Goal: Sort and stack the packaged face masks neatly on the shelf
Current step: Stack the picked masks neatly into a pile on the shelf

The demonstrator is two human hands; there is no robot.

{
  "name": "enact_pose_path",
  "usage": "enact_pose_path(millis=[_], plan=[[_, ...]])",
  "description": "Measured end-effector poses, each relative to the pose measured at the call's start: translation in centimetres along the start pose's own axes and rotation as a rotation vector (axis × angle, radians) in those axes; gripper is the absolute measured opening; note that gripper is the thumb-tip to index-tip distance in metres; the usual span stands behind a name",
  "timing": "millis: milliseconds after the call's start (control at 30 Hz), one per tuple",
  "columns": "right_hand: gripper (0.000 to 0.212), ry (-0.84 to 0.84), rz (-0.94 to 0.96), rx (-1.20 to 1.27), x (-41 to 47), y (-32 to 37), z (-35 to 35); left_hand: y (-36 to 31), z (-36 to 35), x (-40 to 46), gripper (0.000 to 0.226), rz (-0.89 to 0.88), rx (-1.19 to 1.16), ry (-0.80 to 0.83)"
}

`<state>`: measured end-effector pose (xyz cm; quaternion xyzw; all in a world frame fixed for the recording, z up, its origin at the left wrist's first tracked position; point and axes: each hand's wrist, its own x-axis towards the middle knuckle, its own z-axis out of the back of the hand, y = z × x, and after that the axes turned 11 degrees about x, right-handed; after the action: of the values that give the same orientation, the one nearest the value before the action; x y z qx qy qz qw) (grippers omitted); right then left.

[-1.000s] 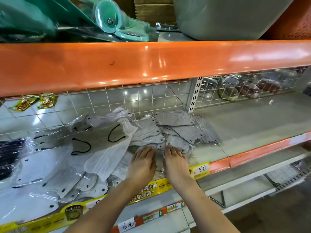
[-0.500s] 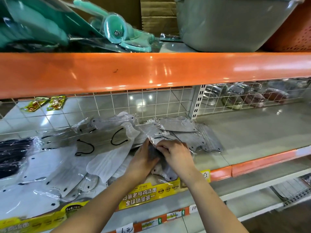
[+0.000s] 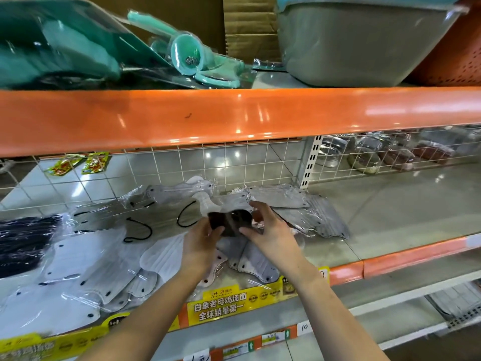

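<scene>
Holding dark mask (image 3: 230, 220) crosswise, level

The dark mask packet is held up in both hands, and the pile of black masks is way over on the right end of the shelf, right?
Not quite. Both hands, left hand and right hand, do hold the dark mask packet, but the head view shows the pile of black masks at the left end of the shelf.

Two hands (image 3: 200, 243), one dark mask (image 3: 230, 221)

dark packaged mask (image 3: 230, 222) raised above the shelf (image 3: 390, 204) — grey-white packs (image 3: 109, 256) strewn beneath.
</scene>
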<state>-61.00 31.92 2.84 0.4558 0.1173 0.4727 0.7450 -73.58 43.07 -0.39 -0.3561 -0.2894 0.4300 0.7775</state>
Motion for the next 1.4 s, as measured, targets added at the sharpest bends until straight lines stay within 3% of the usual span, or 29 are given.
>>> enact_pose_path(millis=[100, 167, 300, 400, 567, 733, 833, 1100, 1233, 1400], plan=[[0.05, 0.053, -0.061, -0.189, 0.1, -1.6, -0.8, 0.7, 0.1, -0.2, 0.014, 0.222, -0.412, 0.026], [0.037, 0.012, -0.02, -0.348, 0.0, -2.4, -1.5, 0.8, 0.2, -0.7, 0.014, 0.294, -0.559, 0.032], [0.013, -0.27, 0.114, -0.387, -0.2, -2.5, -2.7, 1.3, 0.3, -1.2, 0.014, 0.278, -0.554, -0.02], [0.01, -0.354, 0.195, -0.379, 0.0, -2.3, -3.2, 2.0, 0.9, -1.1, 0.018, 0.298, -0.595, -0.105], [0.035, -0.363, 0.255, -0.383, -0.1, -2.1, -4.9, 2.6, 2.6, -0.8, 0.019, 0.382, -0.471, -0.294], [0.041, -0.232, 0.292, -0.31, -1.0, -0.7, -7.3, 2.9, 3.2, -0.6, 0.02, 0.523, -0.597, -0.369], [0.046, -0.126, 0.243, -0.353, -1.5, -0.1, -8.5, 3.1, 3.5, -0.8, 0.021, 0.536, -0.563, -0.335], [0.058, 0.077, 0.012, -0.557, -1.9, -1.4, -10.8, 4.7, 5.3, -2.4, 0.004, 0.238, 0.008, -0.276], [0.051, 0.069, 0.072, -0.524, -1.8, -1.8, -10.6, 5.7, 6.6, -2.6, 0.015, 0.192, -0.1, -0.292], [0.046, 0.022, 0.151, -0.342, -2.0, -1.8, -10.5, 5.0, 8.0, -1.4, 0.016, 0.381, -0.419, -0.122]])
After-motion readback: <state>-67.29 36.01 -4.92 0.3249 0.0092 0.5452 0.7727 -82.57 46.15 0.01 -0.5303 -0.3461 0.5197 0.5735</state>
